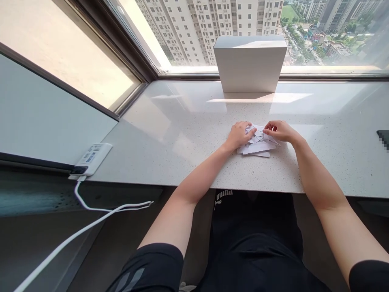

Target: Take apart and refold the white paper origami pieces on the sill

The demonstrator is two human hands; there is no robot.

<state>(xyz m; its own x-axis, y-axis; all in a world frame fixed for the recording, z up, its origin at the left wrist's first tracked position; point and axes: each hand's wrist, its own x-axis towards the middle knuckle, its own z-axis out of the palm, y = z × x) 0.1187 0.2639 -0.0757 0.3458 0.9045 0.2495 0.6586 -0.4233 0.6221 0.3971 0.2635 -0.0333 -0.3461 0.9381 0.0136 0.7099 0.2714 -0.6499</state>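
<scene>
In the head view, a loose pile of papers (257,149) is found on the bench (188,154), near its front edge and directly before the person. White sheets, some folded, are overlapped at varied angles. The left hand (238,134) is laid over the left part of the pile, its thumb parted from the fingers. The right hand (282,130) is placed at the upper right of the pile, its thumb and forefinger narrowed almost to touching; whether a sheet is pinched between them cannot be told. A white box (251,69) is stood upright beyond the papers, near the window (334,78), through which buildings (188,24) are seen. A power strip (95,157) is positioned at the bench's left end, with a white cable (62,244) connected. A dark object (384,138), partly cut off at the right edge, is pixelated and cannot be identified. Dark sleeves (156,263) are worn.
</scene>
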